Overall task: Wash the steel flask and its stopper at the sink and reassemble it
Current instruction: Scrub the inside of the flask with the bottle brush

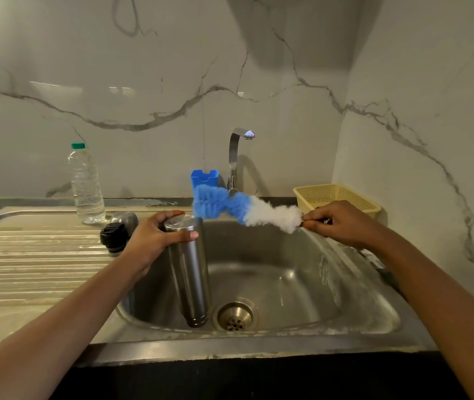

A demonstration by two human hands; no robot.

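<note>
My left hand [155, 238] grips the top of the steel flask [191, 278], which stands upright in the sink basin [287, 278] next to the drain [235, 316]. My right hand [336, 223] pinches the handle of a blue and white bottle brush [241, 209]. The brush lies level above the basin, its blue tip just right of the flask's mouth. On the drainboard [37, 255] behind my left hand lie the black stopper [113, 236] and a steel cap [126, 219].
A chrome tap [237, 157] rises behind the basin, with a blue holder [204, 179] beside it. A clear plastic water bottle [86, 186] stands on the counter at the left. A yellow basket [336, 197] sits at the right, against the marble wall.
</note>
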